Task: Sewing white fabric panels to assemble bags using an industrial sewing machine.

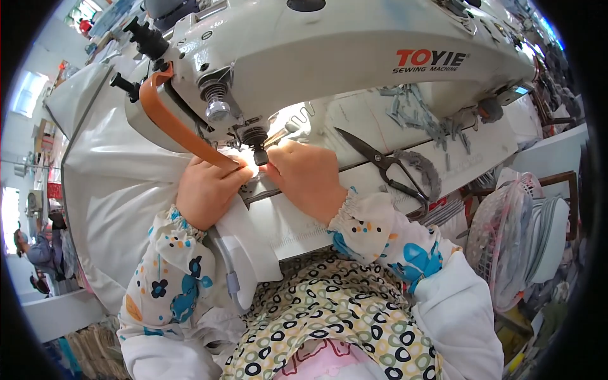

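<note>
Under the lit head of a white sewing machine (pixel 278 69), both hands meet close around the needle area. My left hand (pixel 206 190) is closed on white smooth material (pixel 126 171), its fingertips bent in below a curved orange-brown strip (pixel 174 117) on the machine head. My right hand (pixel 307 177) has its fingers curled and pinched just right of the black presser knob (pixel 256 139); glare and the hand hide what is between them. A white piece with a grey edge (pixel 250 244) hangs over the front of the bed beneath my left hand.
Open black scissors (pixel 383 161) lie on the machine bed right of my right hand, beside a grey fuzzy strip (pixel 421 171). Grey scraps (pixel 418 114) litter the bed behind. A pink mesh basket (pixel 500 240) with sheets stands at right. A person (pixel 44 250) is far left.
</note>
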Demonstrator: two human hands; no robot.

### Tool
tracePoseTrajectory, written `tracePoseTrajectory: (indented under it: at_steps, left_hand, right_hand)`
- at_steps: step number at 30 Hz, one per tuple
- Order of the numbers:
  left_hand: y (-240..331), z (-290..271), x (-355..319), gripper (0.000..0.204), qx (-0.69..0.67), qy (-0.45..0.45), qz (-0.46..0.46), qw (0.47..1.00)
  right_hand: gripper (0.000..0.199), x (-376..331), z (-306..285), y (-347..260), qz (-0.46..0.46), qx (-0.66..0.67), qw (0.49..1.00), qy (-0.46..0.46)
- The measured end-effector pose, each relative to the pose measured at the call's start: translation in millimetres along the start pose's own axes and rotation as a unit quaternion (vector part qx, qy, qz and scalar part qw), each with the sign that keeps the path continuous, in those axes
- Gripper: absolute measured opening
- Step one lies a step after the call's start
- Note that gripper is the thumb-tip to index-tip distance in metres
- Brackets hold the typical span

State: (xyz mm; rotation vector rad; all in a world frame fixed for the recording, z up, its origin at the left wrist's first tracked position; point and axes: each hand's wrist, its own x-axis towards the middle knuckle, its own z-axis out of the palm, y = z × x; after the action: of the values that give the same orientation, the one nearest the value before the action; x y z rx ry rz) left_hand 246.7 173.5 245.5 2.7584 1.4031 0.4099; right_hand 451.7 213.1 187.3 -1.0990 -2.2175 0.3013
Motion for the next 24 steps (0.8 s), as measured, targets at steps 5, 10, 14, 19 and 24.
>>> tracePoseTrajectory:
  at_steps: [5,10,14,19,24]
  left_hand:
    - [5.9,2.0,4.3,0.022,0.073,-0.002,0.021,0.997]
    - [4.1,3.1,-1.5,0.022,0.038,0.032,0.028,0.998]
    - [18.0,7.2,-0.2,0.021,0.089,0.036,0.010,0.995]
    - [25.4,9.1,-2.1,0.021,0.110,0.066,-0.022,0.991]
    - [23.2,9.6,-4.2,0.019,0.132,0.081,-0.037,0.987]
  right_hand:
    - [0.017,0.8,-7.5,3.3,0.029,0.065,0.997,0.021]
    - [0.014,3.9,-6.0,-3.4,0.046,0.056,0.997,0.001]
    - [0.010,3.2,-5.1,-2.5,0.068,0.056,0.996,-0.010]
    - [0.011,-2.6,-7.4,-0.2,-0.043,0.013,0.999,-0.026]
    - [0.014,-2.5,-8.0,0.2,-0.075,-0.024,0.996,-0.043]
